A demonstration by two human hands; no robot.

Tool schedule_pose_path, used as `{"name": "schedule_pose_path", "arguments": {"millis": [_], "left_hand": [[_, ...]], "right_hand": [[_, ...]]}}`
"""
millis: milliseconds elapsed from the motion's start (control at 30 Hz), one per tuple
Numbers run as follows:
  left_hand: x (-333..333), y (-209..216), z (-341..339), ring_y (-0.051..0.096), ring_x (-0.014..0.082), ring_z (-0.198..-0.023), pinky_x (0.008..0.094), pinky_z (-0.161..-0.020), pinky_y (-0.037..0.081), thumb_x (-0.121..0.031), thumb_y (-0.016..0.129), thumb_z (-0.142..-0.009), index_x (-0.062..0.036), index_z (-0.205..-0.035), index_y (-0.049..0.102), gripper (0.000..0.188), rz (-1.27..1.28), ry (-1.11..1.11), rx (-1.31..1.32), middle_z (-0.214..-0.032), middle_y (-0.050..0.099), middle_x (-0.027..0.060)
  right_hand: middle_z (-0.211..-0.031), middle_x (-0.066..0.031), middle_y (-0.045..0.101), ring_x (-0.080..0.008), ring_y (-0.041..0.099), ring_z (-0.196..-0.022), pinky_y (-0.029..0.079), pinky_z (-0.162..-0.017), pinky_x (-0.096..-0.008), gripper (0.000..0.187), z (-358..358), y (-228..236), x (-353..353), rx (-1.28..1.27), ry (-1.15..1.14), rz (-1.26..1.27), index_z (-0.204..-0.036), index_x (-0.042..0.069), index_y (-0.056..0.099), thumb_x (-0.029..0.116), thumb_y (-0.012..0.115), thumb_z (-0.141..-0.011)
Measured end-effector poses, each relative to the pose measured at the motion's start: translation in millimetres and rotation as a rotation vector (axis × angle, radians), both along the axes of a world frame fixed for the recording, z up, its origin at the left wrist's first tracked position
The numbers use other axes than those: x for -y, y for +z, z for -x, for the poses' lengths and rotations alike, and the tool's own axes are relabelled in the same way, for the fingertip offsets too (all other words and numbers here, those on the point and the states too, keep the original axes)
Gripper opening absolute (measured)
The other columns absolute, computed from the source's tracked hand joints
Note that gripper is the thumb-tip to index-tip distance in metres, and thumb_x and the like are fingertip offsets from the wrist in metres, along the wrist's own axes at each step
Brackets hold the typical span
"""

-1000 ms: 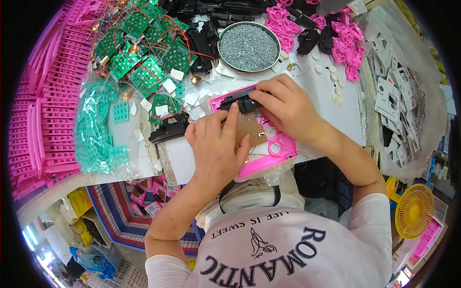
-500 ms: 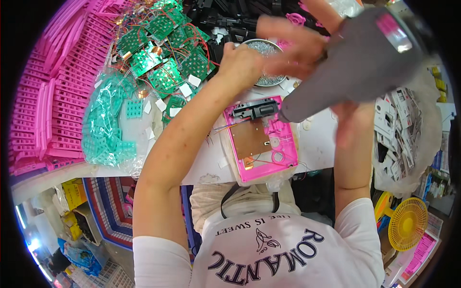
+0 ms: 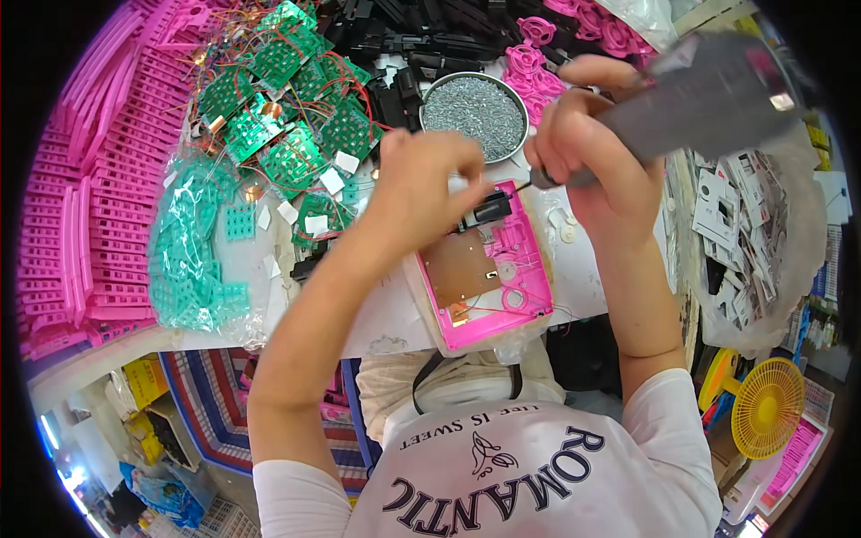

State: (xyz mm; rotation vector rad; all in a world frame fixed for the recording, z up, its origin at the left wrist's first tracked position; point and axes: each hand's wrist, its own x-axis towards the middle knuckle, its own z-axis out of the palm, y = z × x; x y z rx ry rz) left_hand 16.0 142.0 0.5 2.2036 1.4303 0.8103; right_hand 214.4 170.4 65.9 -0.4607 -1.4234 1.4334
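Note:
My right hand is wrapped around the front of a dark grey electric screwdriver, whose bit points left to the upper right corner of a pink plastic housing. Over the housing's upper left part hovers my left hand, blurred, its fingers curled and thumb close to the bit. Anything small in its fingertips is too blurred to make out. Inside the housing are a black mechanism, partly covered by my left hand, a brown circuit board and thin wires.
A round dish of small screws stands beyond the housing. Green circuit boards with wires lie to the left, beside bagged teal pads and stacked pink housings. White plates fill a bag at right, above a yellow fan.
My left hand has come back from the screw dish to the housing. My right hand, loosely spread before, has closed round the screwdriver, whose tip has shifted up off the black mechanism.

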Motion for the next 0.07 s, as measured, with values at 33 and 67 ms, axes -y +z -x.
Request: {"name": "schedule_pose_path", "arguments": {"millis": [33, 67], "left_hand": [[21.7, 3.5, -2.1, 0.064, 0.0243, -0.097, 0.0473, -0.093, 0.035, -0.025, 0.078, -0.082, -0.0112, -0.086, 0.070, 0.016, -0.074, -0.030, -0.048, -0.096, 0.073, 0.0019], [21.0, 1.4, -3.8, 0.064, 0.0243, -0.097, 0.0473, -0.093, 0.035, -0.025, 0.078, -0.082, -0.0112, -0.086, 0.070, 0.016, -0.070, -0.039, -0.047, -0.096, 0.073, 0.0019]], "right_hand": [[-0.069, -0.0026, 0.050, -0.0147, 0.052, -0.060, 0.051, -0.064, -0.0344, 0.043, -2.3, -0.7, 2.9, -0.097, 0.089, -0.005, -0.133, 0.000, 0.051, 0.015, 0.061, -0.094], [-0.068, -0.0023, 0.048, -0.0146, 0.051, -0.060, 0.051, -0.063, -0.0342, 0.043, -4.7, -2.3, 7.4, -0.189, 0.174, -0.009, -0.134, 0.001, 0.050, 0.015, 0.061, -0.094]]}}
